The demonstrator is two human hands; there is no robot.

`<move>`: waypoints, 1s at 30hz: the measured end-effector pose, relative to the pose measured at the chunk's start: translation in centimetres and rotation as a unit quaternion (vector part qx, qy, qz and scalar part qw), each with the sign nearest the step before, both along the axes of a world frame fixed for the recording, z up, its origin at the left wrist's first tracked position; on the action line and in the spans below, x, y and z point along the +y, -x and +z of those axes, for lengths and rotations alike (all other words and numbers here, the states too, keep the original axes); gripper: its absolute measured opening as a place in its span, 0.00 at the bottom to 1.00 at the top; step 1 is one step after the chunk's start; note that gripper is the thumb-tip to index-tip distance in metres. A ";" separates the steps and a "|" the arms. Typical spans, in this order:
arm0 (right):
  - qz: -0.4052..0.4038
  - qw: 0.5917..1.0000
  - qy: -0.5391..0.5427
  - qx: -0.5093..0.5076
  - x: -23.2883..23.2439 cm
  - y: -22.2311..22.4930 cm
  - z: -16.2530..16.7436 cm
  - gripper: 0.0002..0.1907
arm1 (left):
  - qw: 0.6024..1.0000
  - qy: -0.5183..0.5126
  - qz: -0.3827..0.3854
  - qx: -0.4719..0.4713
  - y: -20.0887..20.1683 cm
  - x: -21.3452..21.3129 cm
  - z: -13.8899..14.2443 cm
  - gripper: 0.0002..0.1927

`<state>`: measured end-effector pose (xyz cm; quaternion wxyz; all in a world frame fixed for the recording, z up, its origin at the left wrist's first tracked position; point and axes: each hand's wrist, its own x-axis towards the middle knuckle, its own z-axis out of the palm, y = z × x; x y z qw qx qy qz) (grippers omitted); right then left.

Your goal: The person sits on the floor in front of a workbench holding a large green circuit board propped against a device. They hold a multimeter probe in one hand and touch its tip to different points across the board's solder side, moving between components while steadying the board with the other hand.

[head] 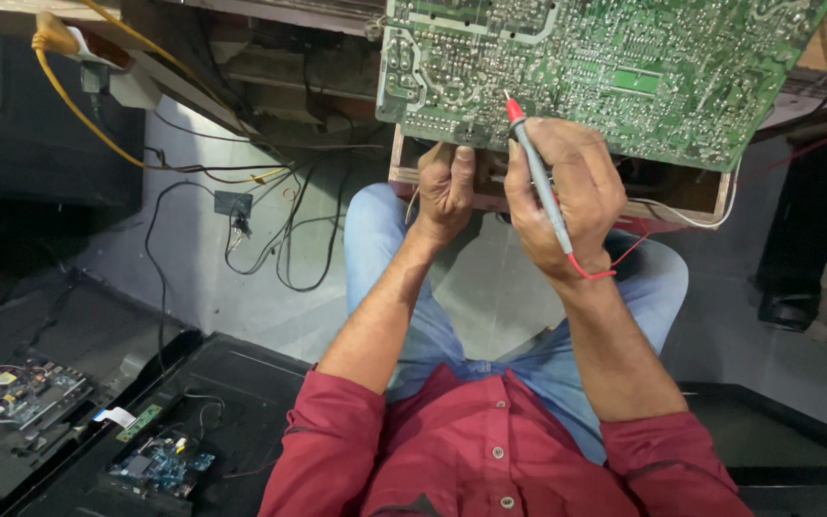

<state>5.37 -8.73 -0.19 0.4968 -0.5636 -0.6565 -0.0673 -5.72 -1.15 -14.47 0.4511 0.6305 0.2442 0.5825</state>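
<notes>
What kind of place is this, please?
Probably an electronics repair workshop. The right hand holds a grey test probe against a large green circuit board, the left hand grips the board's lower edge, and loose wires and opened black casings lie on the floor.

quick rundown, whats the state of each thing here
green circuit board: solder side facing the camera, tilted up
red-tipped probe: held in right hand, tip on the board
left hand: gripping the board's lower edge
yellow cable: hanging loose
small blue board: lying flat inside a black back cover
</notes>
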 end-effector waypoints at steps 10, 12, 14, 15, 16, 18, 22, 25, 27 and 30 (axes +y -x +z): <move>0.014 1.000 -0.002 -0.005 0.2 0.1 0.1 0.14 | 1.000 0.008 0.005 0.012 0.0 0.1 -0.5 0.18; 0.011 1.000 -0.002 -0.009 0.2 0.0 0.2 0.14 | 1.000 0.005 0.005 0.012 0.0 0.0 -0.3 0.18; 0.007 1.000 0.003 -0.009 0.2 0.0 0.2 0.13 | 0.999 0.030 -0.012 0.004 0.0 0.0 -0.2 0.17; 0.007 1.000 0.002 -0.007 0.2 0.0 0.2 0.13 | 1.000 0.016 -0.002 0.007 0.0 -0.1 -0.2 0.18; 0.008 1.000 0.002 -0.005 0.2 -0.1 0.2 0.13 | 1.000 0.002 0.008 0.011 0.0 -0.1 -0.2 0.18; 0.008 1.000 0.000 -0.003 0.3 -0.1 0.2 0.13 | 1.000 -0.008 0.013 0.014 0.0 0.0 -0.2 0.18; 0.007 1.000 -0.004 -0.005 0.4 -0.2 0.2 0.13 | 1.000 0.006 -0.003 0.000 -0.1 0.1 -0.6 0.17; 0.006 1.000 -0.002 -0.003 0.4 -0.1 0.2 0.13 | 1.000 0.005 0.004 0.006 -0.1 0.1 -0.9 0.17; 0.007 1.000 0.000 -0.003 0.5 -0.1 0.2 0.13 | 1.000 0.000 0.014 0.014 -0.1 0.0 -1.0 0.17; 0.007 1.000 0.002 -0.007 0.6 -0.2 0.2 0.13 | 1.000 0.001 0.018 0.017 -0.1 0.0 -0.9 0.17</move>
